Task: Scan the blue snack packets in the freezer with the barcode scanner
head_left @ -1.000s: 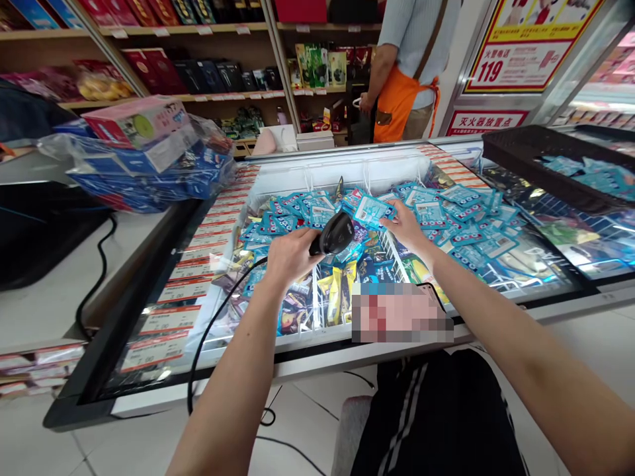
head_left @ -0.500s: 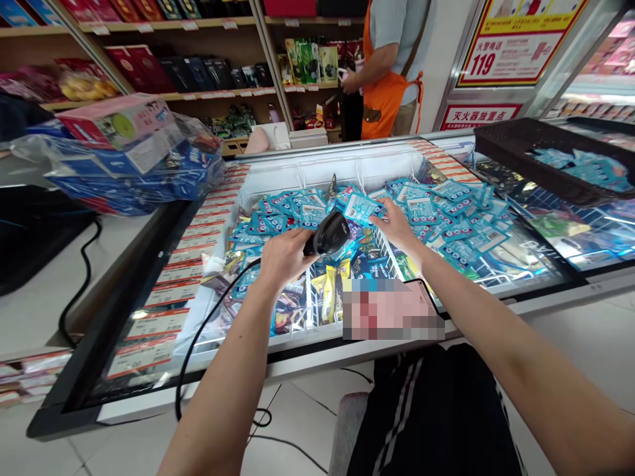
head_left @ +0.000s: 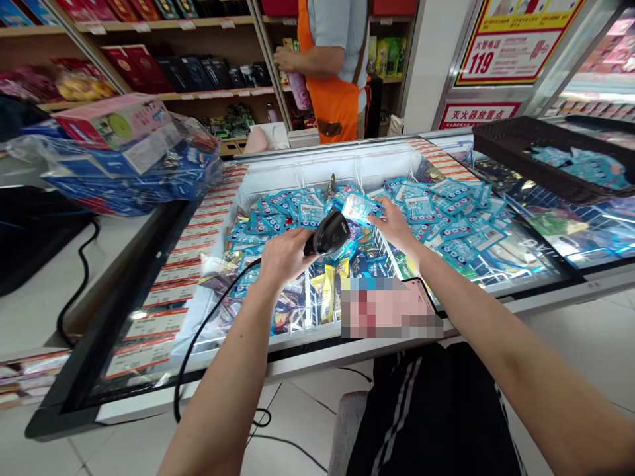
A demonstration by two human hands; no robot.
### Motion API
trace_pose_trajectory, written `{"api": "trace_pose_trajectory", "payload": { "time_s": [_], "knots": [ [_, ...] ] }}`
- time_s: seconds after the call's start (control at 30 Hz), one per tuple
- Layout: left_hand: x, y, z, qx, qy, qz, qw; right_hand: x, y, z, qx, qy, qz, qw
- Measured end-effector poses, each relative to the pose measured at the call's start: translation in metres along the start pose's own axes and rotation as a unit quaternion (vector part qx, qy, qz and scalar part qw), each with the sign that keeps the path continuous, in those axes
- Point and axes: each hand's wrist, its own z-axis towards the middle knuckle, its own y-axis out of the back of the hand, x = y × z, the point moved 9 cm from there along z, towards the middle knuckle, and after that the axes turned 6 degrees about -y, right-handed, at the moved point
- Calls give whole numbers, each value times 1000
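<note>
My left hand [head_left: 284, 256] is wrapped round the handle of a black barcode scanner [head_left: 331, 233], whose cord [head_left: 218, 307] runs down over the freezer's front edge. The scanner's head points toward a blue packet [head_left: 358, 208], its printed face brightly lit. My right hand [head_left: 394, 225] pinches that packet by its right end, above the wire divider. Similar blue packets [head_left: 421, 209] lie heaped on the glass at the right, and more blue packets [head_left: 268, 221] are piled at the left. Below my hands is a yellow wrapper [head_left: 328, 294] among frozen goods.
A phone [head_left: 421, 301], partly blurred out, lies at the freezer's front edge [head_left: 297, 367]. A dark basket [head_left: 501, 149] with blue packets stands at the right. Plastic-wrapped boxes [head_left: 133, 158] are stacked at the left. Beyond the freezer stands a person in an orange apron [head_left: 337, 106].
The person in the orange apron has moved left behind the freezer. The packet in my right hand is now brightly lit on its face. My hands have hardly moved.
</note>
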Motion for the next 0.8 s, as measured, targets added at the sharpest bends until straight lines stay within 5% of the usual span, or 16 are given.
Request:
{"api": "trace_pose_trajectory", "payload": {
  "time_s": [0.5, 0.8],
  "knots": [
    [7, 2, -2, -12, 14, 3, 1000, 24, 10, -13, 4, 32, -72, 997],
    [25, 5, -6, -31, 47, 17, 998, 1, 31, -8, -81, 6, -197, 977]
  ]
}}
